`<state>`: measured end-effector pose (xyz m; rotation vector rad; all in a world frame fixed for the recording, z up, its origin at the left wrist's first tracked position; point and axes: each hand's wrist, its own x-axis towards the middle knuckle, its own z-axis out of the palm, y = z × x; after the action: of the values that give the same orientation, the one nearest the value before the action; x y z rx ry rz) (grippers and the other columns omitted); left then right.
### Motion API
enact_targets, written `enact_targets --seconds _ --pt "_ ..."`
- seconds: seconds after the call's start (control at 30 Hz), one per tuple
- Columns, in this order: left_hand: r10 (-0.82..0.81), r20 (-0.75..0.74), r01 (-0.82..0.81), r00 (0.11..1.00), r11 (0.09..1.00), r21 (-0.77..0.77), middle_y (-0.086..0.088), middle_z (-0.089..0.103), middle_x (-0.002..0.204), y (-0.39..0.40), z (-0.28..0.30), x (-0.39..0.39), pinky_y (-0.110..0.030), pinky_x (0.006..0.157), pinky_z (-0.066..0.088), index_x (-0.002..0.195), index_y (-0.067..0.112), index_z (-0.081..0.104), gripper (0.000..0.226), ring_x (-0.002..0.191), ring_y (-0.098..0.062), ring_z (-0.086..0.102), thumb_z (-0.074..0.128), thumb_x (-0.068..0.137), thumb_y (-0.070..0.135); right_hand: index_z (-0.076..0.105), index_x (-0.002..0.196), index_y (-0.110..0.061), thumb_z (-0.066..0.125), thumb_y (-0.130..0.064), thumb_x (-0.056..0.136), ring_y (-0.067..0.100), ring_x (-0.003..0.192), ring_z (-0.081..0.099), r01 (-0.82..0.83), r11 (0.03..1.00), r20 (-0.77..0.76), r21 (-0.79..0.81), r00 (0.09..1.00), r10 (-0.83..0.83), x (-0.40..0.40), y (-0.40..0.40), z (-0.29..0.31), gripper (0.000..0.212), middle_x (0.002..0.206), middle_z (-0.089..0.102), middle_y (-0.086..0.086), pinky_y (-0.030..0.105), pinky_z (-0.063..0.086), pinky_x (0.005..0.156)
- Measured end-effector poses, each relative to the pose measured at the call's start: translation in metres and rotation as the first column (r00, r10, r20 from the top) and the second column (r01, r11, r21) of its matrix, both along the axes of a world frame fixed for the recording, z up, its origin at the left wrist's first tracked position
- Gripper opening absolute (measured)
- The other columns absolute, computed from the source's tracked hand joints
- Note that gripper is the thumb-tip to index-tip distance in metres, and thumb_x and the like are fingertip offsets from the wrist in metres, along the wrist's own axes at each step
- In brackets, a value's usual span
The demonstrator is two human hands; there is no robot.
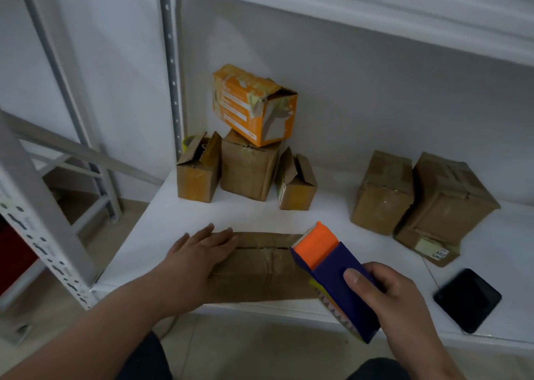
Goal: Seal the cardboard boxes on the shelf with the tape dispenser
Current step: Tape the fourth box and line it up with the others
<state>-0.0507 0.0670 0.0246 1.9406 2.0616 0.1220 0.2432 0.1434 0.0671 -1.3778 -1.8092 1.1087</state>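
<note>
The left hand (202, 252) is lying flat, fingers straight and together, pressing on the left end of the top of a long flat cardboard box (260, 269) that is sitting at the front edge of the white shelf (179, 215). The right hand (387, 296) is gripping the tape dispenser (335, 275), thumb laid across its dark blue body and fingers wrapping underneath. The dispenser's orange head is pointing up and away from that hand, hovering at the right end of the flat box's centre seam; whether it is touching the cardboard is hard to tell.

Beyond the left hand, toward the back wall, a cluster of small brown boxes (248, 171) is standing, the two outer ones with flaps sticking up open, and an orange box (254, 105) is perching tilted on top of the middle one. Beyond the right hand, two larger closed brown boxes (384, 191) are sitting side by side, touching, the right one resting on a flatter box with a label. Just to the right of the right hand, a black phone (466, 298) is lying face up near the shelf's front edge. To the left of the left arm, a grey perforated shelf upright (43, 229) is slanting across the view.
</note>
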Motion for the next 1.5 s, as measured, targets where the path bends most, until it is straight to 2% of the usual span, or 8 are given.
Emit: enact_targets --seconds 0.1,0.2,0.3,0.4,0.63,1.0,1.2,1.5 --pt "0.118 0.292 -0.167 0.949 0.975 0.149 0.024 0.029 0.147 -0.004 0.02 0.014 -0.034 0.119 0.016 0.147 0.04 0.032 0.058 0.144 -0.009 0.022 0.057 0.095 0.031 0.067 0.069 -0.026 0.072 -0.068 0.065 0.037 0.066 0.063 -0.054 0.998 0.012 0.011 0.998 0.054 -0.006 -0.005 0.01 0.043 0.066 0.068 0.009 0.047 0.048 0.061" --pt "0.255 0.724 -0.432 0.641 0.9 0.065 0.022 0.056 0.118 -0.003 0.042 0.035 -0.03 0.104 0.043 0.128 0.035 0.058 0.04 0.114 -0.006 0.053 0.057 0.091 0.049 0.068 0.075 -0.027 0.063 -0.087 0.044 0.036 0.065 0.066 -0.106 0.994 0.021 0.006 0.994 0.106 -0.01 -0.009 0.016 0.068 0.07 0.07 0.011 0.055 0.053 0.066" --pt "0.295 0.883 -0.42 0.366 0.899 -0.126 0.01 0.071 0.104 -0.002 0.051 0.047 -0.042 0.099 0.049 0.108 0.033 0.069 0.065 0.105 -0.014 0.063 0.054 0.068 0.082 0.067 0.076 -0.027 0.06 -0.091 0.04 0.033 0.065 0.066 -0.135 0.991 0.021 0.021 0.991 0.134 -0.012 -0.009 0.019 0.074 0.07 0.07 0.011 0.054 0.053 0.065" --pt "0.302 0.926 -0.349 0.225 0.913 -0.213 0.002 0.074 0.098 -0.005 0.054 0.049 -0.045 0.1 0.049 0.099 0.025 0.072 0.062 0.102 -0.02 0.066 0.062 0.062 0.073 0.067 0.073 -0.027 0.062 -0.087 0.041 0.026 0.061 0.064 -0.154 0.987 0.052 0.043 0.987 0.152 -0.014 -0.012 0.021 0.069 0.069 0.069 0.009 0.045 0.049 0.058" --pt "0.269 0.932 -0.327 0.243 0.927 -0.182 -0.013 0.073 0.098 -0.011 0.051 0.052 -0.05 0.098 0.049 0.097 0.009 0.073 0.02 0.099 -0.033 0.066 0.064 0.092 0.026 0.067 0.074 -0.01 0.062 -0.07 0.048 0.023 0.058 0.06 -0.22 0.974 0.118 0.049 0.97 0.213 -0.017 -0.015 0.021 0.066 0.066 0.067 0.009 0.017 0.04 0.049" --pt "0.302 0.849 -0.561 0.434 0.828 -0.008 -0.001 0.071 0.073 -0.018 0.049 0.057 -0.028 0.072 0.055 0.076 0.019 0.069 0.02 0.075 -0.015 0.066 0.061 0.094 0.023 0.064 0.089 -0.035 0.066 -0.054 0.078 0.001 0.073 0.066 -0.42 0.906 0.404 0.049 0.838 0.367 -0.031 -0.014 0.036 0.022 0.08 0.071 -0.013 0.021 0.052 0.064" --pt "0.304 0.839 -0.603 0.452 0.797 0.036 0.004 0.071 0.075 -0.024 0.05 0.048 -0.02 0.068 0.051 0.079 0.02 0.07 0.016 0.075 -0.01 0.067 0.063 0.092 0.024 0.057 0.09 -0.05 0.057 -0.062 0.082 -0.003 0.08 0.065 -0.593 0.803 0.479 0.059 0.723 0.498 -0.039 -0.009 0.047 0.014 0.088 0.066 -0.03 0.018 0.048 0.063" --pt "0.324 0.874 -0.667 0.363 0.745 0.0 0.0 0.07 0.078 -0.029 0.053 0.038 -0.028 0.073 0.052 0.082 0.018 0.069 0.014 0.078 -0.016 0.065 0.061 0.093 0.02 0.058 0.083 -0.037 0.055 -0.06 0.084 -0.002 0.07 0.061 -0.663 0.748 0.606 0.042 0.612 0.508 -0.052 0.008 0.065 0.023 0.074 0.063 -0.014 0.017 0.043 0.059"
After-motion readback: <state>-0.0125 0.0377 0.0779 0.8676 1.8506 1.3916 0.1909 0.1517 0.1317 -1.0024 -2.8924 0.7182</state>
